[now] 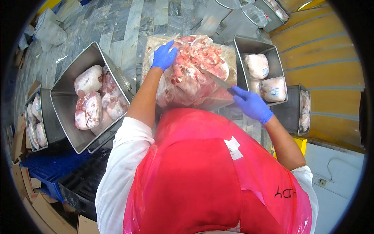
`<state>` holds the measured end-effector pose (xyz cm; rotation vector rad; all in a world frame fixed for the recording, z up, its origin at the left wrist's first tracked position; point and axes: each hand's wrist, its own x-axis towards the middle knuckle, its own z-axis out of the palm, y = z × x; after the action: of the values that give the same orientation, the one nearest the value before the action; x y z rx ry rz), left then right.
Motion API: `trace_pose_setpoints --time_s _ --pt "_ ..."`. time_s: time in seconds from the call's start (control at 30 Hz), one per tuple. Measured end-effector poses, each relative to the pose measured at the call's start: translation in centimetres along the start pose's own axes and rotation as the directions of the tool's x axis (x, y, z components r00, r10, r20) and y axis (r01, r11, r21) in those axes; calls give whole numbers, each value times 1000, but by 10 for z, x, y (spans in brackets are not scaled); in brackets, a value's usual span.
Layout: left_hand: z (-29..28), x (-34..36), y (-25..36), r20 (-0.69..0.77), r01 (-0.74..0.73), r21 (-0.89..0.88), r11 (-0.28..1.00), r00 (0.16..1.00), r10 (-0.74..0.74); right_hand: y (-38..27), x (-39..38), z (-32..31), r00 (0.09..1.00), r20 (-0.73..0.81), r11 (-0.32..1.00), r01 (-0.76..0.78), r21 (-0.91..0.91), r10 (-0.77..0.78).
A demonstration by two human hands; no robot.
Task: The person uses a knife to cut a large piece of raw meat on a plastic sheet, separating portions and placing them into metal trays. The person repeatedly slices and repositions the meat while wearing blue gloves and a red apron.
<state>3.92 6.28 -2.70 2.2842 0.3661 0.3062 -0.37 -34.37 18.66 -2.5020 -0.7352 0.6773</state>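
Note:
My right hand (pixel 253 104), in a blue glove, is closed round the handle of a knife (pixel 218 81). The blade points up and left, its tip at the pile of raw meat (pixel 202 56). Pink and pale pieces make up this pile, with clear plastic wrap (pixel 183 91) around and under it. It lies on a light-coloured block-like surface (pixel 230 58) in front of me. At the pile's left side rests my blue-gloved left hand (pixel 164 55), its fingers stretched out and slightly apart against the meat and plastic.
A metal tub (pixel 64 91) with several wrapped meat pieces stands at left; another tub (pixel 243 41) with white wrapped pieces stands at right. Smaller tubs flank both. Blue pallets (pixel 46 169) and cardboard (pixel 46 212) lie lower left. Yellow strip panels (pixel 319 62) hang at right.

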Motion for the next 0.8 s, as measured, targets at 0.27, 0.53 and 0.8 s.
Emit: trace_pose_setpoints --time_s 0.27,0.53,0.8 --pt "-4 -3 13 38 29 39 999 999 -31 53 -4 92 961 -257 976 50 -214 -105" --pt "-2 3 7 66 83 28 996 994 -84 75 -2 111 906 -377 895 3 -446 -191" --pt "1 -9 14 31 104 25 994 994 -105 -1 18 -15 985 -46 807 110 -580 -167"
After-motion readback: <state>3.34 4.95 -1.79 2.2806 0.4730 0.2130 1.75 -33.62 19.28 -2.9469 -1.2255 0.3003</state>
